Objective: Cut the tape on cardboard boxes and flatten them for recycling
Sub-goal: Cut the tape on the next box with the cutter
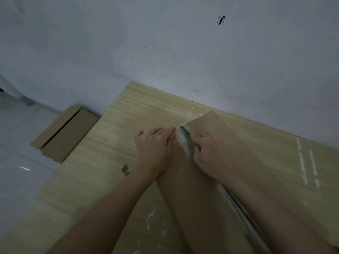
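Where the two forearms reach in from the bottom edge of the head view, a long cardboard box [205, 189] lies on the pale wood-grain tabletop [117, 143], running from the lower frame edge up toward the wall [165, 43]; its near end is cut off by the frame and partly hidden under the arms. A strip of clear tape [180, 140] shows along the box's seam at the far end, and more of the taped seam shows beside the right forearm lower down, though blur makes the tape's edges hard to follow. The left hand [156, 147] rests on the box's left side with its fingers fairly straight, their tips at the tape. The right hand [211, 154] is curled round a green-handled cutter [186, 134], whose dark tip lies at the tape near the box's far end; most of the handle is hidden inside the fist, and whether the tip is actually in the tape cannot be told. White smears mark the tabletop near the right edge and the bottom. Down on the tiled floor [18, 171] to the left, flattened cardboard [66, 132] lies beside the tabletop's edge against the wall.
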Demonstrator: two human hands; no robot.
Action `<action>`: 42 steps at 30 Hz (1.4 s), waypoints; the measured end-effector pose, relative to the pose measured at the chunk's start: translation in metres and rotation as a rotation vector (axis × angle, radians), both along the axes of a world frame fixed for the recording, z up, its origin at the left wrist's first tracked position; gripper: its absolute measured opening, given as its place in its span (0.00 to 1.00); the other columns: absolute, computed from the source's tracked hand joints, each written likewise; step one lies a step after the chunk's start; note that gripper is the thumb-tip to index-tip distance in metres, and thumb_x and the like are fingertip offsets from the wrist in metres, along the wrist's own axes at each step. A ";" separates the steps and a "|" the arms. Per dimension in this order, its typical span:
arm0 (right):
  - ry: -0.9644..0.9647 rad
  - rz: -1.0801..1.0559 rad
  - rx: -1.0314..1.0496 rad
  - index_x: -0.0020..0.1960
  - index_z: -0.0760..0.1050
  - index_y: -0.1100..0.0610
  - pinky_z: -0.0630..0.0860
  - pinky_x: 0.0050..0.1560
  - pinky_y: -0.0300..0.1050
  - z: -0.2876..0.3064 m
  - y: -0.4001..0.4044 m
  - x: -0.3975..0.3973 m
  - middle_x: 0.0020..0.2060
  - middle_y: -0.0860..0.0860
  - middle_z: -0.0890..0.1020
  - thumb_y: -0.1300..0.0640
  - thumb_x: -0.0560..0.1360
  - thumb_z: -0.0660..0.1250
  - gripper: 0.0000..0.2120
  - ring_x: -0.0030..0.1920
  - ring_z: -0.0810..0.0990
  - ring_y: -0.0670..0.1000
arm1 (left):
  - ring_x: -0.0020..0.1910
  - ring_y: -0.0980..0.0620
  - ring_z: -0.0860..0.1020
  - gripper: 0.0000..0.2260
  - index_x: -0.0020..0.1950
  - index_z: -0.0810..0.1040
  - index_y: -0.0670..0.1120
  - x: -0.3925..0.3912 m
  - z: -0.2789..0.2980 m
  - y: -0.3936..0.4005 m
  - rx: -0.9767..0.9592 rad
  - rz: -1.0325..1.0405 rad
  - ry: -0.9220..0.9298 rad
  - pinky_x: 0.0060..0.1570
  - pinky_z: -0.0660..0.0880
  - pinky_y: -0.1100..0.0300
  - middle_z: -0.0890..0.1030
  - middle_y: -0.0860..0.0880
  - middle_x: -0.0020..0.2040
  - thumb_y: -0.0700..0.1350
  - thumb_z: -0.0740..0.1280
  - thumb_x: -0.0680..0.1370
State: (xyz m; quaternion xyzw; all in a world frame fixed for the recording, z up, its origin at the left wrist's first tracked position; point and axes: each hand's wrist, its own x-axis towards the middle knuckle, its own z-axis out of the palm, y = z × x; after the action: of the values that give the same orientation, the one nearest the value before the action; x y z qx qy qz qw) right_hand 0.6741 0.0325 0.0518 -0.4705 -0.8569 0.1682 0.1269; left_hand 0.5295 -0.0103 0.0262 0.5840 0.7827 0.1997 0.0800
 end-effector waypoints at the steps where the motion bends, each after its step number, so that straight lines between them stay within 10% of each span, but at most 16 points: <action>1: 0.002 0.004 0.001 0.71 0.68 0.51 0.74 0.46 0.52 0.000 0.000 -0.001 0.50 0.58 0.79 0.54 0.70 0.46 0.30 0.46 0.77 0.61 | 0.65 0.57 0.70 0.15 0.66 0.73 0.56 0.000 0.001 0.000 -0.008 -0.003 0.001 0.65 0.54 0.50 0.77 0.57 0.62 0.52 0.53 0.82; 18: -0.554 0.071 0.053 0.76 0.48 0.61 0.69 0.43 0.47 0.034 -0.014 -0.031 0.63 0.60 0.70 0.63 0.81 0.47 0.24 0.56 0.77 0.59 | 0.59 0.49 0.73 0.18 0.58 0.77 0.52 -0.002 0.001 0.004 0.005 -0.052 0.032 0.51 0.58 0.53 0.81 0.53 0.56 0.52 0.49 0.81; 42: -0.495 -0.008 -0.066 0.70 0.61 0.57 0.73 0.49 0.54 0.026 -0.032 0.004 0.54 0.58 0.74 0.61 0.78 0.53 0.20 0.53 0.76 0.63 | 0.61 0.50 0.71 0.15 0.62 0.74 0.54 0.003 0.005 0.002 -0.074 -0.024 0.007 0.55 0.60 0.52 0.78 0.54 0.61 0.50 0.50 0.83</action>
State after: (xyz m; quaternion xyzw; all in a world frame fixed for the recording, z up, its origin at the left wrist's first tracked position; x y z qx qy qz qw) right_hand 0.6777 0.0009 0.0774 -0.5047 -0.8540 0.0749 -0.1017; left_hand 0.5324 -0.0084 0.0317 0.5907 0.7827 0.1678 0.1014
